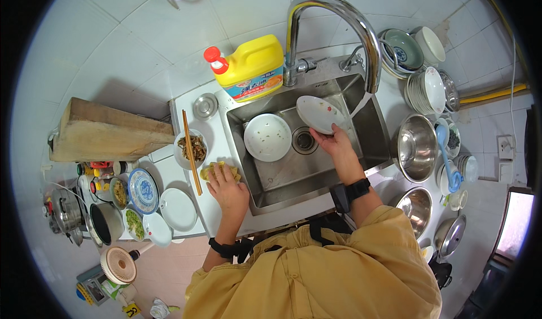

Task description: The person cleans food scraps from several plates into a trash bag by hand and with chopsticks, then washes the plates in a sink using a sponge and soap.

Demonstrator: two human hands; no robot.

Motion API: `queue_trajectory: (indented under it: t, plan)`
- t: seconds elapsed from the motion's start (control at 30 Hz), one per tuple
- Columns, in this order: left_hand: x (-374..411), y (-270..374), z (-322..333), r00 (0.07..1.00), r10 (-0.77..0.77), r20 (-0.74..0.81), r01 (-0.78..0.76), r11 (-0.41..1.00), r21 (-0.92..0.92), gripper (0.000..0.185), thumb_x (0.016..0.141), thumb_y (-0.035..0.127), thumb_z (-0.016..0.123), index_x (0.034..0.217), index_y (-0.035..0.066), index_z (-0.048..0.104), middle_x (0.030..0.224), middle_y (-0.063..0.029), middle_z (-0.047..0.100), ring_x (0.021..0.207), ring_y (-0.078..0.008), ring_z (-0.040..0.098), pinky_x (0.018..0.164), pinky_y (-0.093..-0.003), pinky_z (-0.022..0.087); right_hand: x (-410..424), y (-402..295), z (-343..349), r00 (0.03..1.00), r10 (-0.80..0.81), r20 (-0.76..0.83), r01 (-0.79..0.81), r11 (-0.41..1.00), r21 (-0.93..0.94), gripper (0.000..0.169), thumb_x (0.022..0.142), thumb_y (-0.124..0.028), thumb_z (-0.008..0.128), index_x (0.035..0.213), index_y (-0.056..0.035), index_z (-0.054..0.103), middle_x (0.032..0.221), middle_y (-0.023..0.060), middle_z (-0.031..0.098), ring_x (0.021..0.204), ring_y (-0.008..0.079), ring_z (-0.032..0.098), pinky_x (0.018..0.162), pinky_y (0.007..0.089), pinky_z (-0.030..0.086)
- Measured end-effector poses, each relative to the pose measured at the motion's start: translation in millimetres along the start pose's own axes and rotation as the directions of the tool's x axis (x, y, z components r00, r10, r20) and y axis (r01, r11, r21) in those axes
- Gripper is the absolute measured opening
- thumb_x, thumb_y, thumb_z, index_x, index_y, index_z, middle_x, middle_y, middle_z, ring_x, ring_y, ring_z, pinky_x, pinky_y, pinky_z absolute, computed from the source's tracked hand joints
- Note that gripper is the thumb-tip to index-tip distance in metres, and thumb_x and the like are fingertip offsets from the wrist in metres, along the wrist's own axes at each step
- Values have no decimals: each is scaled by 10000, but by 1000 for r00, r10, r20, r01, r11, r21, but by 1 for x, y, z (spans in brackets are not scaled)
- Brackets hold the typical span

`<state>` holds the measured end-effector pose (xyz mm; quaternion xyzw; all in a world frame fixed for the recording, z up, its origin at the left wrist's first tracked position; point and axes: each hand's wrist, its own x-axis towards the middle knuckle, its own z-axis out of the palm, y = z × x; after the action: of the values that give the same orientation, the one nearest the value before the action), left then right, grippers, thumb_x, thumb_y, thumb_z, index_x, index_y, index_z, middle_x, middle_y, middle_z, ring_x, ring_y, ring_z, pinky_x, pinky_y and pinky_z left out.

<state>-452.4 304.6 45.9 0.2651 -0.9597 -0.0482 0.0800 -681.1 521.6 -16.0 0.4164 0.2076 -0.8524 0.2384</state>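
Note:
My right hand (334, 143) holds a white floral plate (319, 113) by its lower edge, tilted over the steel sink (279, 179). Water runs from the chrome faucet (372, 64) past the plate's right side. My left hand (228, 187) rests on a yellow cloth (220, 171) on the counter left of the sink; whether the fingers grip it is unclear. A white bowl (267, 137) with small food bits sits in the sink, left of the drain (304, 140). Wooden chopsticks (191, 149) lie across a bowl of food scraps (201, 148) beside the cloth.
A yellow detergent jug (254, 71) stands behind the sink, near a small metal lid (205, 106). Steel basins (417, 147) and stacked bowls (434, 91) line the right counter. At left are a white plate (178, 209), a blue-patterned plate (143, 191) and a wooden block (110, 132).

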Motion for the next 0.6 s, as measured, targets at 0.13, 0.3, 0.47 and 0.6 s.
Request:
queue_trajectory:
  t: [0.13, 0.3, 0.47, 0.6]
  plan:
    - [-9, -20, 2, 998, 29, 59, -26, 999, -46, 570, 685, 14, 586, 1245, 69, 502, 1227, -213, 451, 1112, -436, 388, 922, -458, 382, 1, 0, 3, 1000, -16, -16, 15, 1000, -20, 385, 982, -215, 312, 1321, -33, 297, 1326, 217, 355, 1176, 444, 417, 924, 615, 423]
    - [-41, -17, -18, 963, 61, 262, 11, 965, -263, 486, 704, 15, 607, 1182, 60, 533, 989, -179, 499, 863, -358, 487, 730, -428, 438, -16, -5, -5, 995, -98, -5, 97, 992, -80, 386, 979, -201, 323, 1324, -34, 285, 1324, 218, 351, 1169, 451, 422, 908, 611, 442]
    - [-78, -2, -24, 915, 183, 361, 28, 861, -507, 309, 733, 74, 644, 1012, 38, 515, 924, -196, 489, 820, -394, 518, 682, -439, 439, -29, -14, -17, 993, -112, -46, 107, 989, -103, 389, 975, -178, 332, 1334, -40, 270, 1334, 213, 338, 1160, 454, 434, 912, 606, 442]
    - [-68, 40, -15, 809, 407, 424, -26, 745, -666, 310, 738, 95, 659, 1013, 34, 529, 939, -195, 491, 815, -400, 540, 683, -447, 459, -48, -17, -20, 988, -151, -31, 145, 981, -131, 401, 969, -165, 351, 1343, -54, 259, 1343, 207, 330, 1158, 457, 438, 905, 612, 441]
